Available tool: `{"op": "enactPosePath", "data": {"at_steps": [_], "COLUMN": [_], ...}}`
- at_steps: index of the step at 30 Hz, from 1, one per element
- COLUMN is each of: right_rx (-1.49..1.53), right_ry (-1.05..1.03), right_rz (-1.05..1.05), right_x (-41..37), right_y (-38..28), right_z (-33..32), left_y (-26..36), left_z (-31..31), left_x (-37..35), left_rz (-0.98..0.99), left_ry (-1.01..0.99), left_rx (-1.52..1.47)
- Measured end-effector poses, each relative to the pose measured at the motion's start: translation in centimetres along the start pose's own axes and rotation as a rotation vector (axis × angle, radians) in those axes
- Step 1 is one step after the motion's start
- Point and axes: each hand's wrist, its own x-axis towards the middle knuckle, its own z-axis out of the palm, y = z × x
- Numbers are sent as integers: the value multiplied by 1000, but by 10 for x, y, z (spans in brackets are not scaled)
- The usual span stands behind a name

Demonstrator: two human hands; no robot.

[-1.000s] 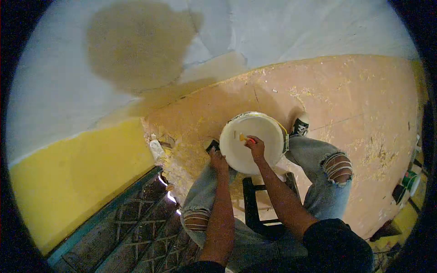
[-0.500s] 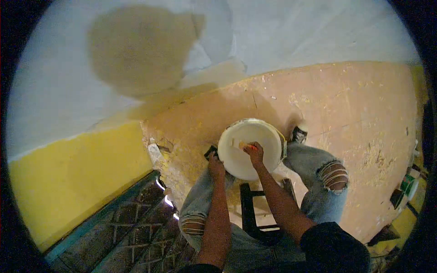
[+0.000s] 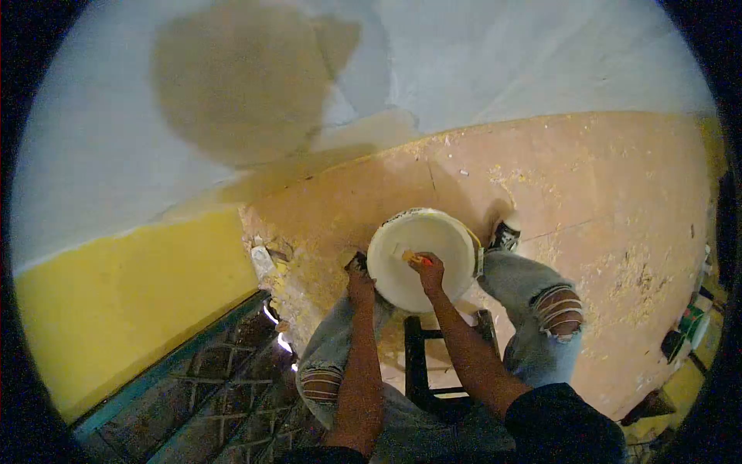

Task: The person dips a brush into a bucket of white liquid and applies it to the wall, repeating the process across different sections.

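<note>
A round white bucket (image 3: 386, 282) stands between my legs, with pale contents inside. My right hand (image 3: 430, 274) is over its opening, closed around a paintbrush (image 3: 410, 256) with a red-orange handle. The brush's pale tip points left, low inside the bucket. My left hand (image 3: 360, 288) is closed right at the bucket's left rim. A small dark shape (image 3: 356, 262) shows at its fingertips, and I cannot tell whether the hand holds it. A yellow bail handle (image 3: 474, 240) hangs at the bucket's right side.
A black stool or frame (image 3: 416, 363) sits between my thighs. My right shoe (image 3: 506, 234) rests beyond the bucket. The pinkish floor (image 3: 572, 201) carries flakes and debris. A yellow and pale wall (image 3: 147, 286) rises ahead, a dark metal grille (image 3: 209, 379) lies left, and a green container (image 3: 693, 321) is far right.
The bucket and my legs sit slightly lower in view. My right hand has shifted a little downward with the brush, and my left hand has moved slightly left and down.
</note>
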Motion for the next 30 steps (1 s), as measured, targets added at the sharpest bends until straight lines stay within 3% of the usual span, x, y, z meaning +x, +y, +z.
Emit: {"op": "enactPosePath", "data": {"at_steps": [1,2,4,6,8,10,11,13,16,20,22,23,25,28,30], "right_rx": [258,246,333,189,57,215,215,145,205,259,359,356,317,263,272], "right_ry": [-15,-22,33,65,103,122,127,185,114,43,17,13,44,38,53], "right_rz": [74,67,275,217,169,76,84,196,146,231,306,309,371,328,326], "right_x": [-2,-2,4,13,21,20,17,17,20,18,17,18,20,17,16], "right_y": [-8,-13,-13,5,17,15,11,-1,23,29,33,32,28,18,19], "right_z": [-4,-8,-11,-14,-10,-4,-1,7,3,7,6,4,-3,-13,-17], "left_y": [-4,11,64,100,91,52,62,101,20,76,89,86,82,37,80], "left_z": [2,5,9,5,7,10,9,9,2,4,8,8,10,8,10], "left_x": [1,-2,-12,-21,-15,-7,-11,-15,0,-7,-7,-7,-6,0,-6], "left_rz": [74,74,-254,-211,-170,-236,-245,-50,-108,-194,-260,-264,-104,-90,-114], "left_ry": [-22,-16,18,-8,-43,-34,-35,-6,-51,-98,-28,-25,-27,-29,-41], "left_rx": [252,238,130,84,55,-476,-470,355,147,213,542,540,220,17,142]}}
